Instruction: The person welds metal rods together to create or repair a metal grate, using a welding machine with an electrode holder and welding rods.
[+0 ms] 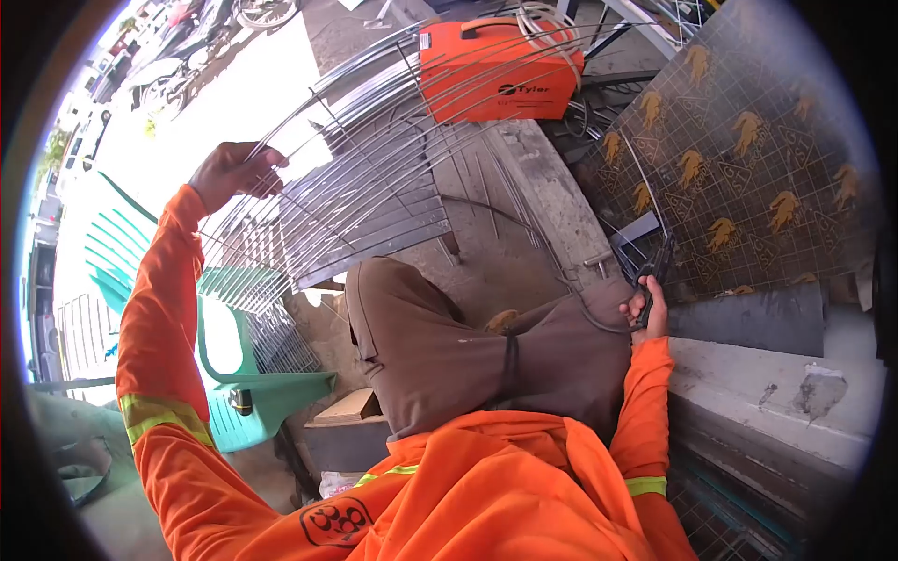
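My left hand (236, 176) is closed on the edge of a metal wire rack (374, 140), a long grid of thin parallel rods with crosswise bars. The rack slants up and away over a grey slatted metal bench (365, 196). Beside my right thigh, my right hand (650, 307) is wrapped round a black welding electrode holder (660, 257). A thin welding rod (645, 173) sticks up from its jaws, and a dark cable (599, 323) loops from its handle across my trouser leg. The rod's tip is apart from the rack.
An orange welding machine (500, 70) with coiled cable stands beyond the rack. Patterned board (739, 178) leans at right beside a concrete ledge (767, 383). A green plastic chair (248, 411) is at left. Motorcycles (178, 70) stand in bright light at far left.
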Demonstrator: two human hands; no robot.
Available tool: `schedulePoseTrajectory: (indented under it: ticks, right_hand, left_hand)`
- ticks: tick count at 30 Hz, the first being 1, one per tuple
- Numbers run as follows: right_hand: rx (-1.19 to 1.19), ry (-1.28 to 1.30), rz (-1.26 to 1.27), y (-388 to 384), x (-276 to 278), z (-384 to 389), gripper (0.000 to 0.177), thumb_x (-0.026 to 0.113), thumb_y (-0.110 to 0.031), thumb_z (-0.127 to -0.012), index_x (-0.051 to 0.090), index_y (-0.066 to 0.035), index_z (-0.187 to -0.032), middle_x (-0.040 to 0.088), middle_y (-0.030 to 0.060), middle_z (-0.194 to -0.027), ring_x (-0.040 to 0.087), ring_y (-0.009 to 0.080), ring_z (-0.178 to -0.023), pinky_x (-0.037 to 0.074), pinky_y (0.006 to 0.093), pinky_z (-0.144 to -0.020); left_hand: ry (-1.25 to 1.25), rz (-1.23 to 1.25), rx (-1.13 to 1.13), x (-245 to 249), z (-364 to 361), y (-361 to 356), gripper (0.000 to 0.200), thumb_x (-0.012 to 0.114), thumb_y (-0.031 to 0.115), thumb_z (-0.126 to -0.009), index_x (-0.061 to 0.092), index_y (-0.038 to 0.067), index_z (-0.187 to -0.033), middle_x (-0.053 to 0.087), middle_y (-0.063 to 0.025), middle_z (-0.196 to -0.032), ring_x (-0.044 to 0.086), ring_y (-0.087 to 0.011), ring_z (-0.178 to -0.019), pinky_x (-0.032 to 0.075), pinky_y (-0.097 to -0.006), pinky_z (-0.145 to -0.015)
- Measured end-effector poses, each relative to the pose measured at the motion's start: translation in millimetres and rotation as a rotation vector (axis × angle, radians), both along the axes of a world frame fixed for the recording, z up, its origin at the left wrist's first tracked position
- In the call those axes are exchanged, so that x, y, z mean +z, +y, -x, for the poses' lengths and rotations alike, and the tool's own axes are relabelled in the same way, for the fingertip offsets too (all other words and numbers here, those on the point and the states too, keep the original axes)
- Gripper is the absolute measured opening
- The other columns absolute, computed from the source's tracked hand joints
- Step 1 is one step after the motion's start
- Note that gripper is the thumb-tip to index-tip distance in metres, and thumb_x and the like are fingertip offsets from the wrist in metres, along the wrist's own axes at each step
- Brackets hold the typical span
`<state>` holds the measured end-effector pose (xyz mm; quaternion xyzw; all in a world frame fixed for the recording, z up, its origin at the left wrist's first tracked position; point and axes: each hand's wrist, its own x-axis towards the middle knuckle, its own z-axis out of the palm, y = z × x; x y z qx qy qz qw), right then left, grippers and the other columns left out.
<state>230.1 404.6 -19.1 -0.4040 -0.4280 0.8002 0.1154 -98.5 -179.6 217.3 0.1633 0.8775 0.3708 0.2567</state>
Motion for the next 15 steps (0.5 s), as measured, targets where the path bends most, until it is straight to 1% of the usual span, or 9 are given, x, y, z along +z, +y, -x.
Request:
schedulePoseTrajectory:
  ticks: [2,4,6,10,12,14,15]
  right_hand:
    - [0.007,0.012,0.012,2.6,-3.0,-0.1,0.026,0.068,-0.038,-0.096,0.062,-0.015,-0.106,0.049,-0.0036,-0.06,0.049,0.0104,-0.05,0.055,0.0341,-0.058]
    - [0.014,0.029,0.011,6.0,-8.0,-0.4,0.028,0.069,-0.038,-0.095,0.061,-0.013,-0.106,0.05,-0.0028,-0.06,0.05,0.0108,-0.05,0.055,0.0343,-0.058]
    - [0.001,0.03,0.035,4.6,-6.5,1.8,0.025,0.067,-0.038,-0.097,0.061,-0.016,-0.106,0.05,-0.0045,-0.058,0.05,0.0089,-0.048,0.056,0.0322,-0.055]
    - [0.013,0.027,0.032,5.1,-6.6,0.6,0.024,0.066,-0.037,-0.098,0.061,-0.015,-0.106,0.051,-0.0041,-0.058,0.05,0.01,-0.047,0.057,0.0341,-0.057]
    - [-0.003,0.035,0.034,4.6,-6.8,0.8,0.023,0.066,-0.036,-0.098,0.061,-0.015,-0.105,0.051,-0.004,-0.058,0.05,0.0103,-0.047,0.057,0.0346,-0.057]
    - [-0.001,0.037,0.023,4.8,-8.7,0.5,0.03,0.069,-0.038,-0.095,0.059,-0.013,-0.106,0.051,-0.0012,-0.06,0.049,0.012,-0.048,0.05,0.0312,-0.051]
    - [-0.003,0.04,0.024,5.1,-7.9,0.9,0.03,0.069,-0.038,-0.095,0.059,-0.013,-0.106,0.051,-0.0012,-0.06,0.049,0.012,-0.048,0.05,0.0312,-0.051]
  left_hand:
    - [-0.022,-0.031,0.022,4.9,-2.7,0.1,0.046,0.064,0.044,-0.101,0.071,0.0,-0.114,0.074,-0.0108,-0.088,0.072,-0.0151,-0.079,0.06,-0.0288,-0.074]
    - [0.019,-0.011,0.037,14.0,-8.6,3.6,0.046,0.064,0.044,-0.1,0.071,0.0,-0.113,0.074,-0.0106,-0.087,0.072,-0.0152,-0.079,0.059,-0.0287,-0.073]
    - [0.032,0.028,0.048,26.1,-7.4,3.6,0.048,0.064,0.044,-0.1,0.071,-0.002,-0.114,0.071,-0.0085,-0.082,0.069,-0.0144,-0.075,0.057,-0.0293,-0.071]
    - [0.024,0.004,0.056,51.3,-8.1,-6.7,0.048,0.065,0.042,-0.1,0.07,-0.003,-0.115,0.07,-0.008,-0.083,0.068,-0.0141,-0.076,0.057,-0.0288,-0.071]
    - [0.069,0.09,0.074,62.9,-16.4,-9.3,0.047,0.066,0.041,-0.1,0.07,-0.003,-0.117,0.069,-0.0074,-0.083,0.068,-0.014,-0.076,0.057,-0.0293,-0.072]
    - [0.064,0.078,0.06,69.4,-21.9,-12.1,0.048,0.066,0.041,-0.099,0.07,-0.004,-0.117,0.068,-0.0068,-0.082,0.069,-0.0144,-0.078,0.057,-0.0292,-0.073]
    - [0.065,0.062,0.068,72.0,-23.6,-14.7,0.049,0.067,0.04,-0.099,0.068,-0.005,-0.117,0.068,-0.0083,-0.082,0.069,-0.016,-0.08,0.057,-0.03,-0.072]
